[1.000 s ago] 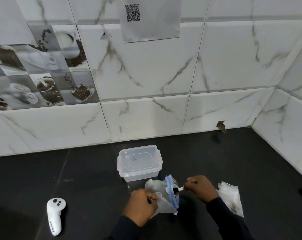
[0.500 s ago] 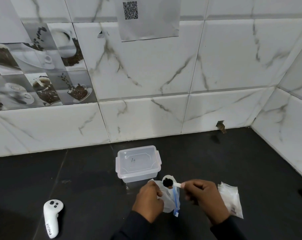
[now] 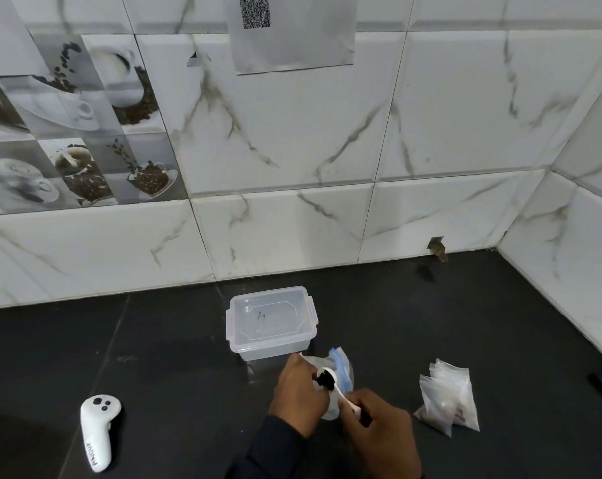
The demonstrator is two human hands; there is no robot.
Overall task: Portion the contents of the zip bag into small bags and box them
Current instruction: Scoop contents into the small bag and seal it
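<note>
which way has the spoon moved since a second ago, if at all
yes, the spoon came left out of the zip bag, nearer the clear box

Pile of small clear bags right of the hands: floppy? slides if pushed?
Likely floppy: the small bags are thin clear film, creased and fanned unevenly. Probably light, though dark contents near the lower edge may make that end sag. On the smooth counter a push would likely splay the pile.
</note>
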